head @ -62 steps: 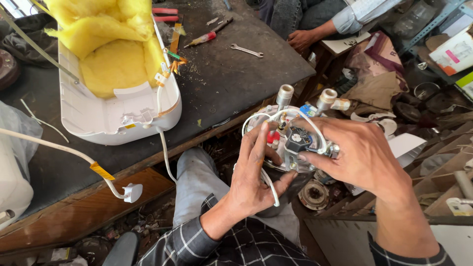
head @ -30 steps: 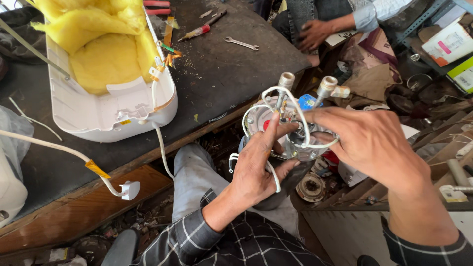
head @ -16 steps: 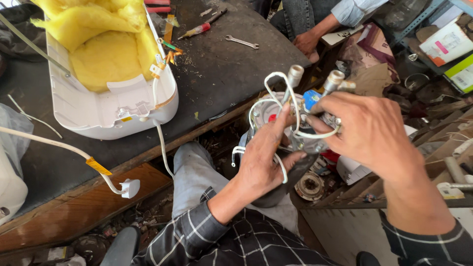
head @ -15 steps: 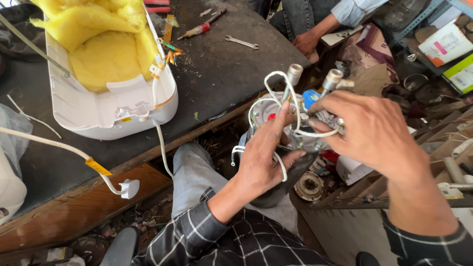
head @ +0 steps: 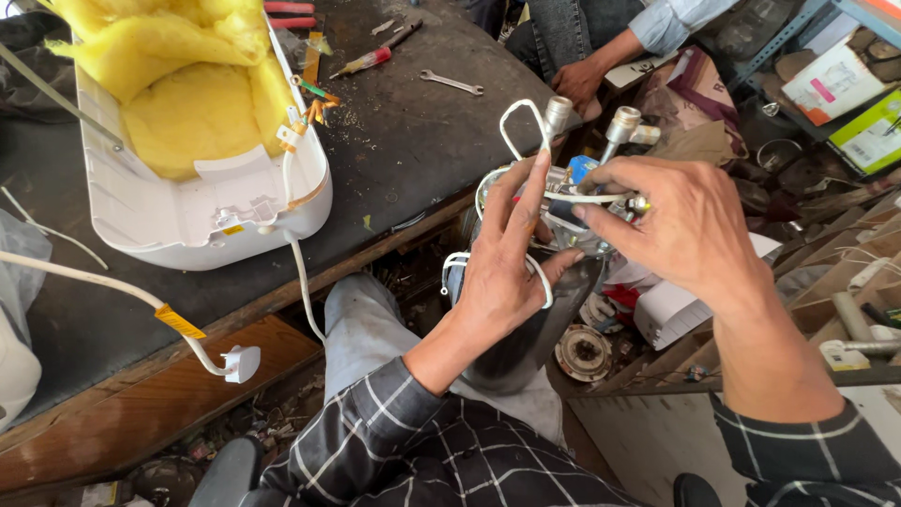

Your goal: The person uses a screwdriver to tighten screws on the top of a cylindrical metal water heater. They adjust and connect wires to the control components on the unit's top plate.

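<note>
I hold a metal tank assembly (head: 530,329) with two threaded pipe stubs (head: 591,117) and white wires (head: 516,127) over my lap. My left hand (head: 507,263) grips its upper body, index finger pointing up along the wires. From the right, my right hand (head: 676,225) pinches a white wire and small fitting at the top of the assembly. A blue part (head: 582,169) shows between the pipes.
A white appliance shell (head: 202,211) stuffed with yellow foam lies on the dark workbench (head: 404,150); its cord and white plug (head: 239,361) hang off the edge. A screwdriver (head: 375,56) and wrench (head: 450,83) lie farther back. Another person's hand (head: 577,80) rests beyond. Cluttered parts fill the right.
The assembly has been lifted and tilted upward. My right hand shifted from cupping its side to pinching a wire at the top; my left hand slid up along it.
</note>
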